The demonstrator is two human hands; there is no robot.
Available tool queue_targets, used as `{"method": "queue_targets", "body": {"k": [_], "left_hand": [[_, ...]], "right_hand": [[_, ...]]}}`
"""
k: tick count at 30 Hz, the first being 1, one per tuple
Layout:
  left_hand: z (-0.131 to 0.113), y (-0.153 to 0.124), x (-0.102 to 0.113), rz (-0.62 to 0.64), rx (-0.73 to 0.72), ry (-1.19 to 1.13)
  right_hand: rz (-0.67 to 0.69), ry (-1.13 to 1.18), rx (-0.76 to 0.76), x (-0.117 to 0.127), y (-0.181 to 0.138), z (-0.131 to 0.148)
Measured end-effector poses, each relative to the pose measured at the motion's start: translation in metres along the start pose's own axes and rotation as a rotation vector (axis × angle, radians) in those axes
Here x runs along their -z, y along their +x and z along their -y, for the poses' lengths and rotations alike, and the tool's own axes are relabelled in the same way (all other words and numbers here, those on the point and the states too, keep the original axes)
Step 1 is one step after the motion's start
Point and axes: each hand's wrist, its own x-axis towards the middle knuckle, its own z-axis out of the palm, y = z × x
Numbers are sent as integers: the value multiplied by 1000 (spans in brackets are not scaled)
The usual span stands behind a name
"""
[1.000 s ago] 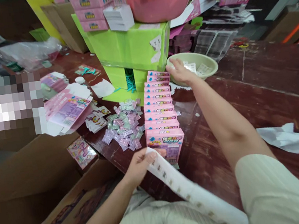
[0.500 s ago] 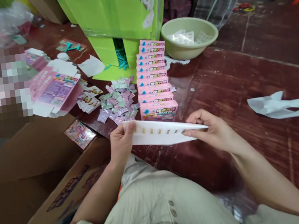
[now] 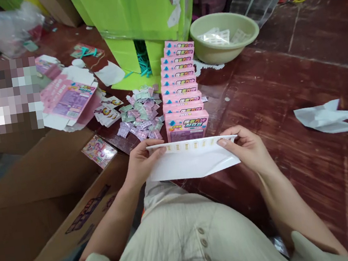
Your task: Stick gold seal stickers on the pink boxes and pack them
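Note:
Both hands hold a white paper strip [image 3: 191,162] with a row of small yellowish stickers along its top edge. My left hand [image 3: 142,161] pinches its left end and my right hand [image 3: 247,148] pinches its right end, stretching it flat just in front of my body. Right behind the strip stands a row of several pink boxes [image 3: 181,90] running away from me across the dark red table [image 3: 306,129]. A heap of small pastel sachets [image 3: 141,115] lies to the left of the boxes.
A pale green basin [image 3: 226,41] with white slips sits at the back, beside a bright green carton [image 3: 141,14]. Flattened pink cartons [image 3: 66,100] lie at the left. Crumpled white paper [image 3: 334,118] lies at the right. Brown cardboard boxes [image 3: 41,196] stand at the lower left.
My right hand came back from the green basin and took the strip's free end. The strip, which hung down to the right, is now held level and spread wider between both hands.

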Motion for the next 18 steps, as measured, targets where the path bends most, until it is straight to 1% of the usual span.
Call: {"method": "queue_targets", "body": {"k": [4, 8, 11, 12, 16, 18], "left_hand": [[3, 1, -3, -68, 51, -66], [8, 4, -5, -130, 117, -107], [10, 5, -6, -189, 170, -154], [10, 4, -5, -183, 185, -165], [11, -2, -3, -73, 233, -163], [13, -4, 0, -76, 262, -123]], "right_hand": [[-52, -71, 41, -4, -3, -10], [-83, -67, 12, -6, -4, -18], [-77, -75, 1, -9, -4, -17], [-74, -80, 2, -10, -5, -15], [-66, -73, -19, -8, -7, -12], [-6, -71, -36, -2, -8, -11]]}}
